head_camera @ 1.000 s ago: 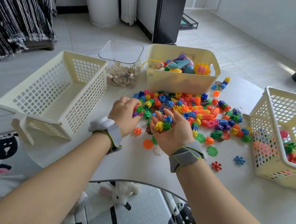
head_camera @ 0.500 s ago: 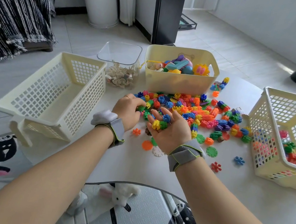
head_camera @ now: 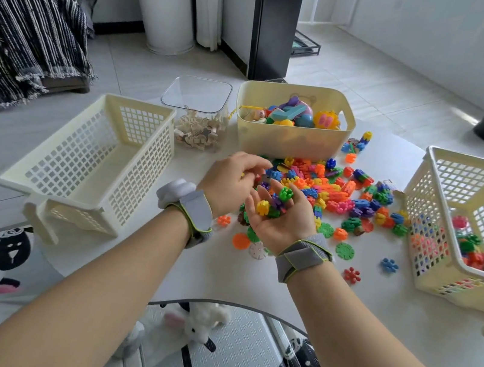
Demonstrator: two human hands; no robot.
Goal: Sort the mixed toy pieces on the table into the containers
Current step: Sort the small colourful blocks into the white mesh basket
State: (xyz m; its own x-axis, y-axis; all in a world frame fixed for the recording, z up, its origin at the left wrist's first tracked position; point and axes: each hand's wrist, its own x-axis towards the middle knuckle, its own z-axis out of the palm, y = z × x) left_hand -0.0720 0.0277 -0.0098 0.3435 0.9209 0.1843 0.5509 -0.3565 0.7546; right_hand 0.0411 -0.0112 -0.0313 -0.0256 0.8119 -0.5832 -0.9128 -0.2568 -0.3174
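Note:
A heap of small coloured snap-together toy pieces [head_camera: 328, 190] lies on the white table [head_camera: 219, 278]. My right hand [head_camera: 283, 221] is turned palm up at the heap's near left edge, fingers cupped round several pieces, among them yellow, green and purple ones. My left hand [head_camera: 230, 178] hovers just left of it, blurred, fingers curled down over the heap's left edge with what looks like a small piece pinched in them. An empty white lattice basket [head_camera: 79, 202] stands at the left. A second lattice basket [head_camera: 471, 170] at the right holds several coloured pieces.
A cream bin [head_camera: 287, 149] of larger toys and a clear box [head_camera: 196, 103] of wooden bits stand behind the heap. Loose pieces lie nearer me: an orange disc [head_camera: 241, 241], a green disc [head_camera: 345, 250], a blue flower [head_camera: 389, 265], a red one [head_camera: 352, 275].
My left hand has moved up and right, further onto the heap and closer to my right palm. The right hand stays palm up with its pieces.

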